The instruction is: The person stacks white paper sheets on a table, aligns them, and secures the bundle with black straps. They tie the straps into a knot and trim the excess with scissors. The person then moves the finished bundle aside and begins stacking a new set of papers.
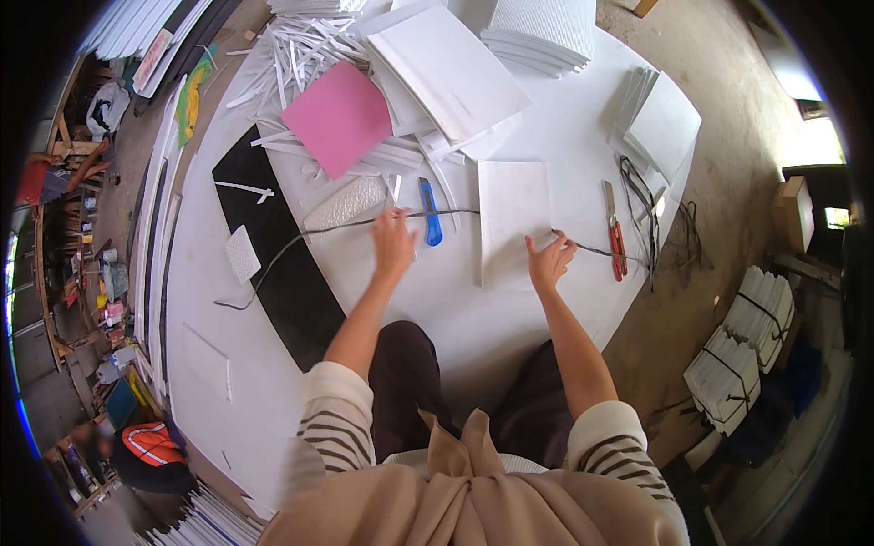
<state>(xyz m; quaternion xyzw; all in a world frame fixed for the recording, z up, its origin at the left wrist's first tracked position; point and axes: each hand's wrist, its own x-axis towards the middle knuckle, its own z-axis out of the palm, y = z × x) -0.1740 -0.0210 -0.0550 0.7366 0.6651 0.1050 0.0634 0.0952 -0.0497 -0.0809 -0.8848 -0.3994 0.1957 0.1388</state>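
From the head camera, looking straight down, the person leans over a white tabletop (pixel 510 309) with both arms stretched out. The left hand (pixel 393 238) lies flat on a long dark strap (pixel 300 238) that runs across the tabletop from about 8 o'clock toward 3 o'clock; its fingers are spread and pressing down, not curled round anything, seemingly to pin the strap in place. The right hand (pixel 549 258) has a pinching grip closed on the same strap where it comes out from under a white sheet (pixel 513 221), as if to hold it taut. The sheet sits between the two hands, on top of the strap.

Just beside the left hand, at its 1 o'clock, lies a blue utility knife (pixel 430 214). A red-handled cutter (pixel 615 238) rests at 3 o'clock of the right hand. Farther off at 12 o'clock are a pink sheet (pixel 337 116) and stacks of white panels (pixel 537 32).
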